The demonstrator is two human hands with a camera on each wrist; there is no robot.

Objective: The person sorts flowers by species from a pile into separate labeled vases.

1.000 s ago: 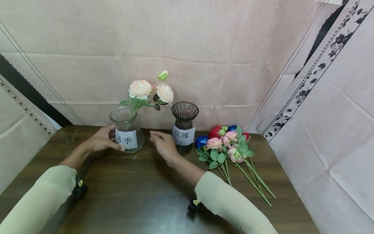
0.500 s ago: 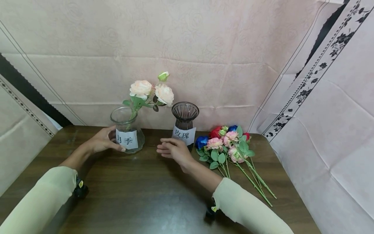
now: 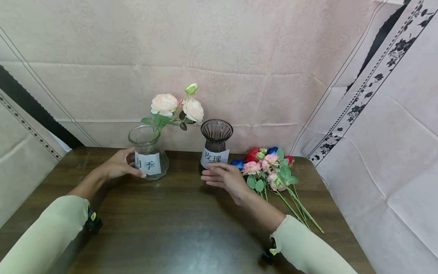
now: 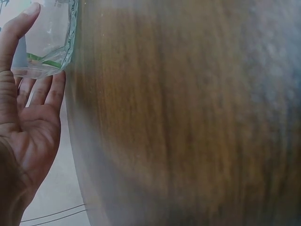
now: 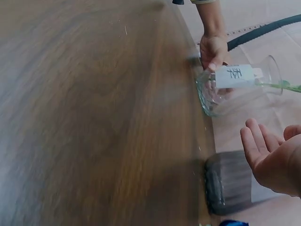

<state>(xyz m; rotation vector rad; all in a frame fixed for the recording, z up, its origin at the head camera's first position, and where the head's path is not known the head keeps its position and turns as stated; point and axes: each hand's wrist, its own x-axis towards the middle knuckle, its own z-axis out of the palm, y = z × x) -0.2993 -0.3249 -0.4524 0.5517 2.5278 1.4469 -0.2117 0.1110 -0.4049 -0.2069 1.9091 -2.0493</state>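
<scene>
My left hand [image 3: 118, 163] holds the side of a clear glass vase [image 3: 164, 165], thumb in front and fingers behind. A white paper label with Chinese characters is on this vase, and a stem of pale peach flowers [image 3: 165, 105] with a green bud leans to the right out of its mouth. In front of a dark fluted glass vase [image 3: 217, 131] is my right hand [image 3: 227, 182], holding nothing, its fingers extended to the left and overlapping the vase's lower part and label edge. The right wrist view shows the right hand [image 5: 277, 157] over the dark vase [image 5: 228, 183].
Several artificial flowers [image 3: 270, 161] in red, blue and pink lie right of the dark vase, their green stems [image 3: 301, 207] pointing toward the front right. Behind the brown wooden table [image 3: 154, 228] hangs a pale patterned cloth [image 3: 239, 57].
My right hand has moved rightward from beside the clear vase to in front of the dark vase, its fingers straightening. My left hand and both vases stay in place.
</scene>
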